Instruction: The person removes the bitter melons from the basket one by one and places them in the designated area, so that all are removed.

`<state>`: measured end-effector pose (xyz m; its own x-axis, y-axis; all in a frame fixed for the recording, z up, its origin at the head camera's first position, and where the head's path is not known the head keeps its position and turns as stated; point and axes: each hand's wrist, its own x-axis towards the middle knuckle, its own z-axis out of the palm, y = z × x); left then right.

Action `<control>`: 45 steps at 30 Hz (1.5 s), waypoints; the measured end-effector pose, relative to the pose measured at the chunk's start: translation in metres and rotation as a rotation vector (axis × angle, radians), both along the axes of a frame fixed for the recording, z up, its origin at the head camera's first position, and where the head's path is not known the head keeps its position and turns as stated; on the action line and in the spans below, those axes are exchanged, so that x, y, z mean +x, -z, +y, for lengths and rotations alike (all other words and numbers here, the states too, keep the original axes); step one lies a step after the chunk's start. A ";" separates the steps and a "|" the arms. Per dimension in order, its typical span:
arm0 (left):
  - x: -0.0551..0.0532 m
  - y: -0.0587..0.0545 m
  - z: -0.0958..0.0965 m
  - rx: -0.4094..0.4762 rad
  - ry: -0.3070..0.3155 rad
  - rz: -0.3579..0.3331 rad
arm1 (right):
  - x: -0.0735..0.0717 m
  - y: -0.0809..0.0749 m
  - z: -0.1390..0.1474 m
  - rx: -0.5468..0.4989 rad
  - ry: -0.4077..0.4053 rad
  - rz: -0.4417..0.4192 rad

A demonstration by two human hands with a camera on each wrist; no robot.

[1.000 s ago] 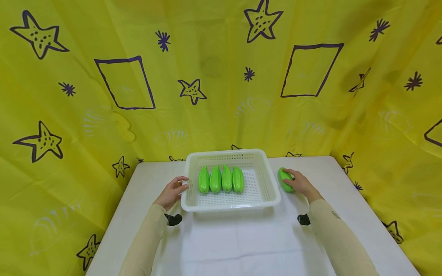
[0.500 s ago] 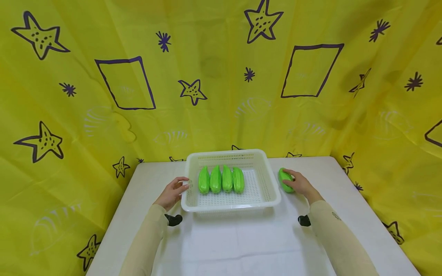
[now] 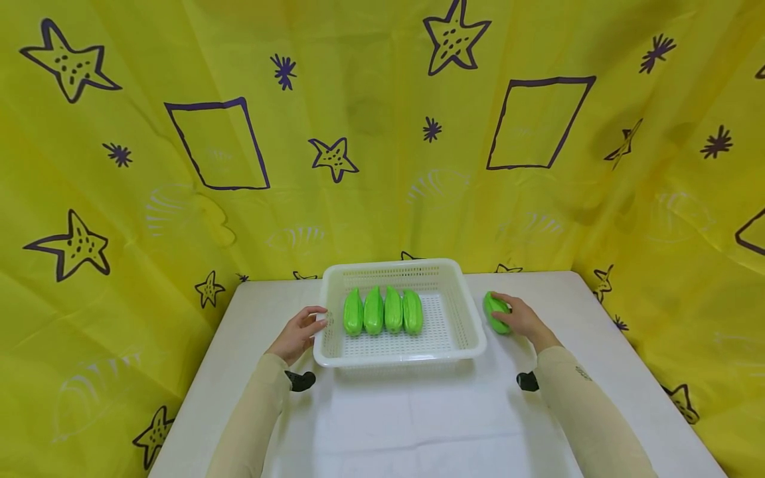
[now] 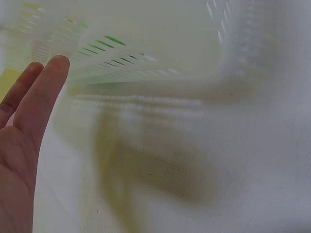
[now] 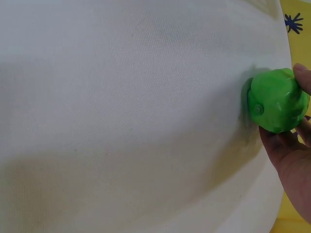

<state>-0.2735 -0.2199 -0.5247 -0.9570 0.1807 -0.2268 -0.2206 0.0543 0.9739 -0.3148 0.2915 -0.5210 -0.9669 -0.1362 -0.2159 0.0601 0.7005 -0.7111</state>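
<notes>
In the head view, a white perforated basket (image 3: pixel 400 359) stands on the table, with several bright green, ribbed, elongated vegetables (image 3: pixel 392 311) lying in a row inside it. My left hand (image 3: pixel 295 335) is at the basket's left rim. In the left wrist view its fingers (image 4: pixel 46 90) are fairly straight, tips right by the basket wall (image 4: pixel 160 43). To the right of the basket, my right hand (image 3: pixel 518 317) grips one more green ribbed vegetable (image 3: pixel 496 312) on the table. The right wrist view shows this vegetable's rounded end (image 5: pixel 277 104), with thumb and fingers on opposite sides.
A white cloth covers the table (image 3: pixel 412 411). Yellow curtain (image 3: pixel 382 199) with star drawings encloses the back and both sides. Dark wrist-mounted pieces (image 3: pixel 301 380) stick out from both sleeves. Inside the basket, bare floor lies right of the row.
The right hand and the green vegetable it grips have shifted very slightly right. My left hand, the basket and the row inside it have stayed in place.
</notes>
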 end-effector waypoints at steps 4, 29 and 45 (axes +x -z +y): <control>0.000 0.001 -0.001 -0.001 0.004 -0.001 | 0.002 0.001 0.000 -0.016 0.002 -0.007; -0.002 -0.001 -0.002 0.011 0.000 -0.005 | 0.000 -0.011 0.003 -0.030 0.022 0.001; 0.000 -0.001 -0.001 0.005 0.011 -0.002 | -0.011 -0.027 -0.004 -0.042 0.094 0.168</control>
<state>-0.2738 -0.2207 -0.5233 -0.9546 0.1923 -0.2274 -0.2215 0.0517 0.9738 -0.3257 0.2877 -0.4939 -0.9977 -0.0489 -0.0464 0.0020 0.6670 -0.7451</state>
